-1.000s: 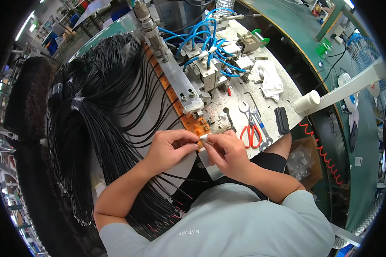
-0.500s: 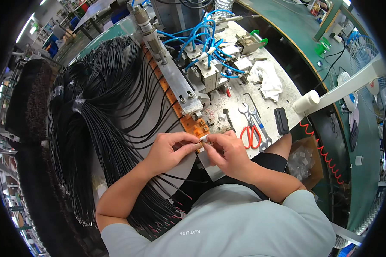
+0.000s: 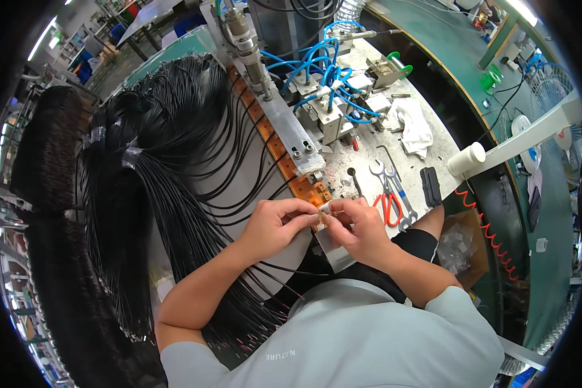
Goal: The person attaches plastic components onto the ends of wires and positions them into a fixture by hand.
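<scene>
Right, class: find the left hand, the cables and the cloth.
Left hand [image 3: 268,227]: head view, back of the hand.
Cables [image 3: 163,208]: head view, midway along the black bundle.
Cloth [image 3: 415,128]: head view, its white middle.

Cables [image 3: 171,216] are black, the rail [image 3: 279,154] orange, tubes [image 3: 332,63] blue, the shirt [image 3: 368,323] pale grey.

The hands [image 3: 275,227] are bare, the short-sleeved shirt [image 3: 375,326] pale grey with small white lettering [image 3: 280,355], the shorts [image 3: 420,244] black.
</scene>
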A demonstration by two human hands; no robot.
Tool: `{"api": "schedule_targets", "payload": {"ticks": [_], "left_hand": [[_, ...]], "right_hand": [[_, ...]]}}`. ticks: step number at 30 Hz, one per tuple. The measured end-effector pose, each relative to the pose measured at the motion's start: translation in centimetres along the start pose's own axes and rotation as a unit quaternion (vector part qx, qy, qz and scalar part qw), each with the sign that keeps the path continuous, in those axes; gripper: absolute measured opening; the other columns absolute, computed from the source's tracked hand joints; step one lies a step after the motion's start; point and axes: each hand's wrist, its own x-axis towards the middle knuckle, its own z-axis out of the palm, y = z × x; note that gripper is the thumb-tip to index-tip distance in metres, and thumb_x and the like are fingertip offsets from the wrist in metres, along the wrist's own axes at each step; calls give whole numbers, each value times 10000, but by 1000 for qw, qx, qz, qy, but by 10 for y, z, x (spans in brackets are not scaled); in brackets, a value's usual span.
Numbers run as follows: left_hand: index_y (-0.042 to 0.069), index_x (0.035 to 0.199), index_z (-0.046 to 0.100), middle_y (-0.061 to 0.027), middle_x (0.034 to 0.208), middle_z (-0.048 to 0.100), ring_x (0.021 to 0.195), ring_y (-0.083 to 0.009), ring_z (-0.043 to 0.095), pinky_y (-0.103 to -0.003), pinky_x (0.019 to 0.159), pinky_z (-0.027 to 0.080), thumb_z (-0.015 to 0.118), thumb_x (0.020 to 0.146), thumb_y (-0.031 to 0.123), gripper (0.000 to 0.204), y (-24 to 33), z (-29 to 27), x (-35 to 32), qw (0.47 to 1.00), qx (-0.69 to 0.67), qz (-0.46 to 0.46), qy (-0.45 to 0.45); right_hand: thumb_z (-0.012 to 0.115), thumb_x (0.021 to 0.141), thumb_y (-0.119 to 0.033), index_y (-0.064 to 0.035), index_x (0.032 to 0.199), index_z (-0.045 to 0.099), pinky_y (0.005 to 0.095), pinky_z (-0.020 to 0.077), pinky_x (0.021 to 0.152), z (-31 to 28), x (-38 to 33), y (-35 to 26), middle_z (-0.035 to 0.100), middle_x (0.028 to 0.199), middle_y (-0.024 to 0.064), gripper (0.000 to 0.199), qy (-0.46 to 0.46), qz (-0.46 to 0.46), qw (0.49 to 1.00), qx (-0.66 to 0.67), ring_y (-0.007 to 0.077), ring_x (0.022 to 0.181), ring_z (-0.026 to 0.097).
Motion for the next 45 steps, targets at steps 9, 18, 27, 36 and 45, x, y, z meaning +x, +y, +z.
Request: {"api": "schedule_targets", "payload": {"ticks": [9, 18, 27, 36, 45], "left_hand": [[-18, 1018, 707, -47, 911, 718, 826, -85, 669, -222, 755, 533, 702, 875, 37, 154, -5, -2, 0, 1000, 30, 10, -2], [-25, 999, 706, -53, 897, 713, 810, -89, 662, -220, 737, 531, 710, 859, 15, 146, -6, -1, -4, 999, 16, 31, -17], [-29, 971, 692, -60, 876, 712, 805, -99, 666, -222, 689, 527, 705, 867, 15, 114, 10, -8, -5, 976, -199, -60, -58], [33, 930, 704, -59, 831, 715, 694, -169, 655, -281, 604, 502, 728, 818, 59, 117, -9, -1, 3, 952, 213, 206, 82], [91, 838, 680, -26, 677, 592, 687, -214, 582, -343, 573, 479, 676, 756, 75, 83, -10, -6, 1, 825, 488, 249, 136]], "right_hand": [[645, 901, -94, -57, 991, 628, 296, 359, 745, 5, -8, -3, 613, 559, -24, 99, 25, 26, 998, 43, 132, 493, 543], [633, 912, -92, -59, 1007, 597, 301, 363, 722, 1, -9, -3, 610, 559, -29, 107, -1, -44, 999, -7, 128, 484, 557], [638, 929, -112, -13, 1005, 579, 333, 395, 735, -18, -2, -15, 623, 652, 43, 138, -55, 40, 987, 147, 152, 558, 581], [608, 969, -148, -34, 931, 552, 301, 393, 687, -9, 22, 26, 568, 693, 30, 133, 138, -192, 952, -195, 126, 593, 507], [616, 980, -160, -33, 888, 560, 204, 339, 530, 8, 32, 56, 522, 700, -50, 167, 63, 133, 937, 315, 15, 614, 432]]}}
